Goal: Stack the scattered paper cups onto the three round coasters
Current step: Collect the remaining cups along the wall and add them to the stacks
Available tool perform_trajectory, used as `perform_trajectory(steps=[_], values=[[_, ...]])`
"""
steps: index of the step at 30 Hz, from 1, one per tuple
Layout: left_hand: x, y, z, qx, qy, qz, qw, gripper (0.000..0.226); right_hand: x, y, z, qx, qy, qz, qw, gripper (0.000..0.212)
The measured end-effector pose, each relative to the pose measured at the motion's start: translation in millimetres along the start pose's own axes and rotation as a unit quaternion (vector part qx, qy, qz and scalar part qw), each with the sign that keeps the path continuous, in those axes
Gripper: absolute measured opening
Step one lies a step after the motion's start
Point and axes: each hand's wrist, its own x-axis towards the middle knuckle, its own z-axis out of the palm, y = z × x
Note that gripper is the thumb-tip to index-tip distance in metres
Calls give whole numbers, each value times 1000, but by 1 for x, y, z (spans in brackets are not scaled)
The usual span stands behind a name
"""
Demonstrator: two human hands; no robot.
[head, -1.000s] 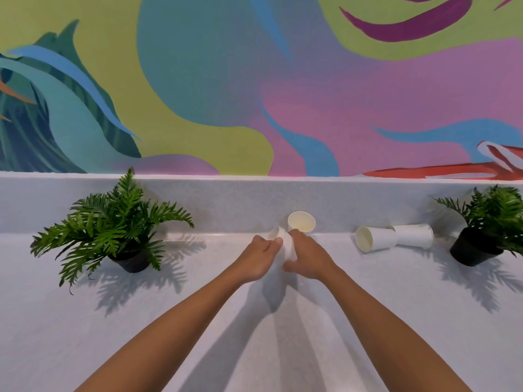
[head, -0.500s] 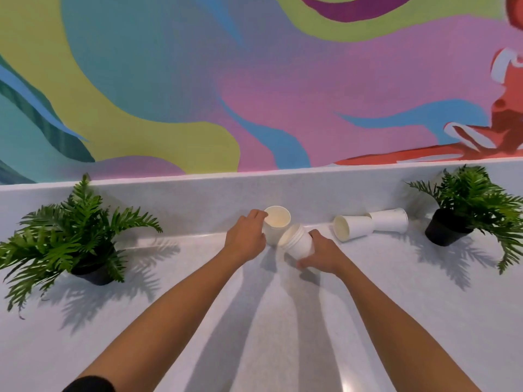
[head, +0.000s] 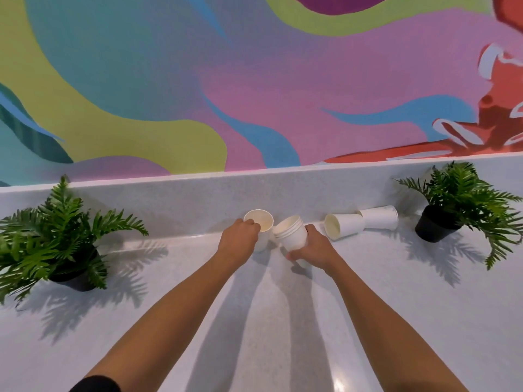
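On the pale bench point(head: 283, 321), the left hand point(head: 240, 240) grips the rim of an upright paper cup point(head: 259, 222) near the far wall. The right hand point(head: 311, 250) holds a tilted nested stack of cups point(head: 291, 233) just beside it. Two cups point(head: 343, 226) lie on their sides further right, between potted ferns point(head: 56, 236).

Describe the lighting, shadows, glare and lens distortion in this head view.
Head view: bright light casts sharp fern shadows from both the left plant and the right plant onto the counter, and long arm shadows; a small glare spot sits near the bottom edge; the wide-angle lens bows the backsplash ledge; focus is crisp.
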Motion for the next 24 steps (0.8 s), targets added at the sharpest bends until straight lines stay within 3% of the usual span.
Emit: perform_trajectory(steps=[6,14,24], values=[[-32,-17,-20,-92,47,-26,994,29,-8,-13,3,-11,-14,2,1000,70],[-116,-29,-69,-196,115,-80,970,33,-55,-50,5,-75,-82,-37,993,71],[-205,-21,-112,-164,173,-52,970,25,-131,-94,15,-145,-123,-143,971,73]])
